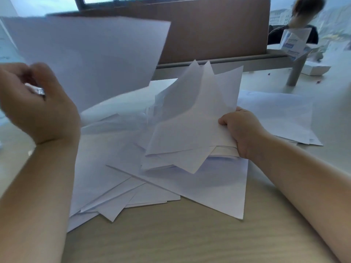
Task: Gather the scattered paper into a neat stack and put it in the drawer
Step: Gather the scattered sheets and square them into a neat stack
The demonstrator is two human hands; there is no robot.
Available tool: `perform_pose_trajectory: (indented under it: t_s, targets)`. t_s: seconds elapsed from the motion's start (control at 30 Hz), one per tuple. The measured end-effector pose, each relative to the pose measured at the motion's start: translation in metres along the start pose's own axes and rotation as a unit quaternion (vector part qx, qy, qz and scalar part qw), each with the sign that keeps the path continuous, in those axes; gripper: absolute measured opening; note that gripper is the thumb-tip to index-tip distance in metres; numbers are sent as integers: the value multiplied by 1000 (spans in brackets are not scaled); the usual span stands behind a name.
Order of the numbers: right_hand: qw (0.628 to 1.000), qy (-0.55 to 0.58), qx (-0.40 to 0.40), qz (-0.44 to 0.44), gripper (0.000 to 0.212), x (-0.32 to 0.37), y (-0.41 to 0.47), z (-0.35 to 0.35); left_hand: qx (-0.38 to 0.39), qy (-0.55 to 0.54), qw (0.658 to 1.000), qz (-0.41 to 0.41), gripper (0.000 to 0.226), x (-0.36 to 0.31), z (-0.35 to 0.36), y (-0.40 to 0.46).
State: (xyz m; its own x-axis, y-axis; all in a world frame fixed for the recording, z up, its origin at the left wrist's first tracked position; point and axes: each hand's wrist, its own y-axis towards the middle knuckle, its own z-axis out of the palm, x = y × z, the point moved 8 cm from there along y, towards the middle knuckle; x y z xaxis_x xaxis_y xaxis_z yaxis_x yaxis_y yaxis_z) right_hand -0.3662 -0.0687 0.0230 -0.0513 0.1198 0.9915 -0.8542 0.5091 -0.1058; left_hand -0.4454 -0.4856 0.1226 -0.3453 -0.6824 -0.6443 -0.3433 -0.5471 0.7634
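Lifted sheet (91, 59) far left, bundle (191, 128) to its right.
Left hand (38, 103) pinching sheet aloft; right hand (241, 131) gripping bundle's right edge above loose paper (218, 188) on worktop (171, 234). Drawer unseen.

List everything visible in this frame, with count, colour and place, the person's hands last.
Lifted sheet: one, white, in the air at upper left.
Held bundle: several sheets, white, askew, raised at centre.
Loose sheets: many, white, fanned on the desk.
Far sheets: a few, white, flat at right.
Desk: one, light wood.
Partition: one, brown, behind the desk.
Second person: one, blurred, top right.
Boxes: blurred, white and blue, upper right.
Left hand: pinches the lifted sheet.
Right hand: grips the bundle's right edge.
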Motion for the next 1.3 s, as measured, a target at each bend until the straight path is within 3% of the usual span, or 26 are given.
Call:
perform_pose_trajectory:
  t_s: [0.07,0.13,0.2,0.4,0.5,0.67,0.9,0.97,1.0,1.1,1.13,1.2,1.3]
  targets:
    - [1000,-3,-4,-1,35,0,1,-1,32,-89,978,185,21,-47,4,-25]
    - [1000,4,-10,1,33,-1,2,-3,126,-114,925,340,19,-90,15,-66]
    - [1000,-16,-12,0,30,-2,5,-3,235,-126,881,390,19,-110,33,-100]
    - [999,-43,5,-1,30,-2,6,-3,525,-192,786,263,3,-103,72,-156]
    - [999,-49,7,3,22,-2,7,-3,617,-199,736,197,5,-95,81,-175]
    - [998,-2,47,48,11,-11,7,2,688,-220,677,140,7,-95,81,-191]
    - [987,-138,77,32,24,-17,9,6,741,-202,633,94,6,-92,81,-205]
    - [986,-156,63,10,30,-15,10,5,732,-183,649,98,8,-91,83,-198]
    - [986,-159,54,-4,33,-13,12,4,707,-169,680,90,12,-86,87,-188]
    - [990,-135,32,-26,38,-8,13,-1,554,-97,827,-15,33,-63,88,-135]
    - [993,-109,25,-23,40,-8,14,-3,505,-59,859,-58,39,-54,85,-119]
    - [998,-64,-1,-17,39,-9,16,-7,483,66,869,-84,45,-35,82,-99]
    - [999,6,-35,-2,36,-10,17,-13,538,216,813,-59,52,-14,77,-97]
